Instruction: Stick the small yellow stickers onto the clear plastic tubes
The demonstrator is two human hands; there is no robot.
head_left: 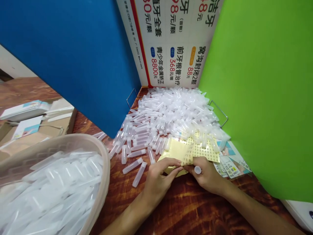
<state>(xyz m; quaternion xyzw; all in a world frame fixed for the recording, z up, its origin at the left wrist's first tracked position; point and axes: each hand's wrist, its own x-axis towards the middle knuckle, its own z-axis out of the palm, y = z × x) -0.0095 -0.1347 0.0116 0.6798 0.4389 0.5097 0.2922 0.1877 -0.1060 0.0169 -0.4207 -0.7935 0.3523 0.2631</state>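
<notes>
A yellow sheet of small round stickers [174,150] is bent up between my two hands, dots showing on its right part. My left hand [158,178] is closed, pinching the sheet's near edge between thumb and fingers. My right hand [207,174] is closed too, its fingertips at the same edge. A small plastic tube is tucked in the right hand, with only its round white end [198,169] poking out. Just beyond the hands spreads a heap of clear capped plastic tubes [176,109], some resting on the sheet's far part.
A translucent plastic basket [106,169] full of tubes stands at the left. Behind it lies a cardboard box [70,120] with printed cards. A blue panel [80,58], a printed price board [168,42] and a green panel [264,81] wall in the heap. Cards [231,163] lie at right.
</notes>
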